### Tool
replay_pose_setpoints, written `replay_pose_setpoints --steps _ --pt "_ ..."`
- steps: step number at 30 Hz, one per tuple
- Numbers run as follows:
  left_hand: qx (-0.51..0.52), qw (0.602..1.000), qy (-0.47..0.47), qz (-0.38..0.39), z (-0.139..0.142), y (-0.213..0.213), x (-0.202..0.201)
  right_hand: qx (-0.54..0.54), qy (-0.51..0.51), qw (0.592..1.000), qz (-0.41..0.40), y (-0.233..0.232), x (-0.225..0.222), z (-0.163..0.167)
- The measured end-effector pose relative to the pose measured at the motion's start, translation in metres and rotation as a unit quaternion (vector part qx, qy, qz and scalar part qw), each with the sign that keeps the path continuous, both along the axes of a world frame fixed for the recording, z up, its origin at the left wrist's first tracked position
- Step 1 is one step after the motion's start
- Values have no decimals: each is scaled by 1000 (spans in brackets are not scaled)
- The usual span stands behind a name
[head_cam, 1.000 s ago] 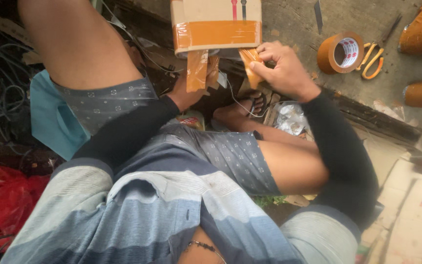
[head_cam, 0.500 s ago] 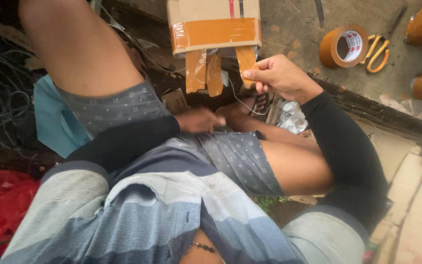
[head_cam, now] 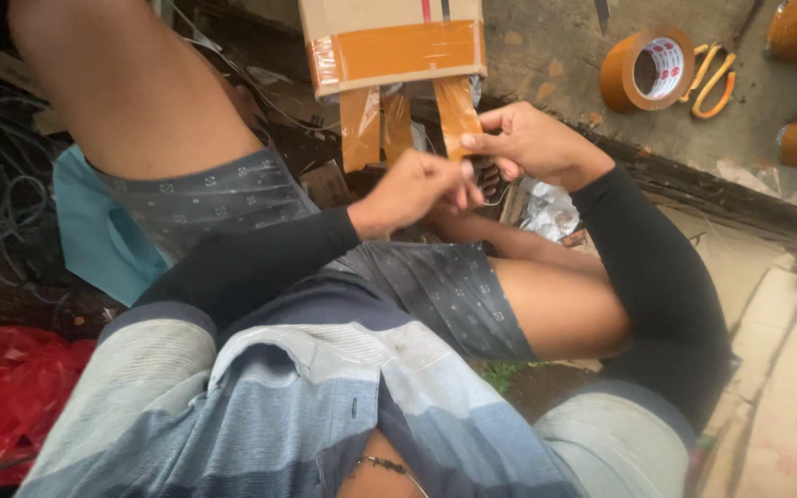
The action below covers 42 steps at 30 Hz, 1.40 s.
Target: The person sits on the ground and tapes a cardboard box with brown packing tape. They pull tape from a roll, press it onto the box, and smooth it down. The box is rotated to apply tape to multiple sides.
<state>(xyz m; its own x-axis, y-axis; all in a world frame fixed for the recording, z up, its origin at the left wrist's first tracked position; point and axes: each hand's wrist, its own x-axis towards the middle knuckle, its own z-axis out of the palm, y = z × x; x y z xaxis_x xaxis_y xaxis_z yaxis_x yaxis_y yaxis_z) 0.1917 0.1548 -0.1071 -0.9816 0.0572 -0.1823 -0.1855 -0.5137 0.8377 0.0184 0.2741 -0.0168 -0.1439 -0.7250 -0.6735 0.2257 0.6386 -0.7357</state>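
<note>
Sitting low with bare knees spread, a person in a striped shirt and black sleeves is working both hands just under a cardboard box [head_cam: 389, 18] banded with brown tape. Three tape strips are hanging from the box's lower edge. The right hand [head_cam: 532, 143] is pinching the rightmost strip [head_cam: 457, 106] between thumb and fingertips, its grip clamped on the tape's lower end. The left hand [head_cam: 417, 189] is hovering just beside it, slightly lower, fingers curled together near the right thumb; whether it is holding anything cannot be told. The other two strips [head_cam: 375, 124] are dangling free to the left of the pinched one. On the concrete floor [head_cam: 546, 65] to the right, a tape roll [head_cam: 646, 69] is lying beside orange-handled scissors [head_cam: 714, 78], touching or nearly so. A red bag [head_cam: 2, 397] is lying at the lower left, and a teal bag [head_cam: 94, 231] is resting beside the left thigh.
</note>
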Motion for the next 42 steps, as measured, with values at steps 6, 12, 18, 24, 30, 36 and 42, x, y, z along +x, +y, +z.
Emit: replay_pose_setpoints --steps 6,12,18,24,30,36,42 --pt "65 988 -139 -7 -7 4 7 16 20 998 59 15 -4 -1" --pt "56 994 -74 59 -20 6 -1 45 100 961 255 27 -13 -12" --pt "69 994 -19 87 -42 16 0 46 76 992 -88 11 -8 -32" --pt "118 989 -50 79 -14 11 -1 -125 -30 970 -207 -22 21 -50" --pt "-420 867 117 -243 44 -34 21 -120 163 969 -141 -18 21 -39" --pt "-644 706 207 207 55 -96 -19 -122 117 965 -201 -16 24 -34" --pt "-745 615 132 220 31 -106 -41 -101 629 765 93 -28 32 -3"
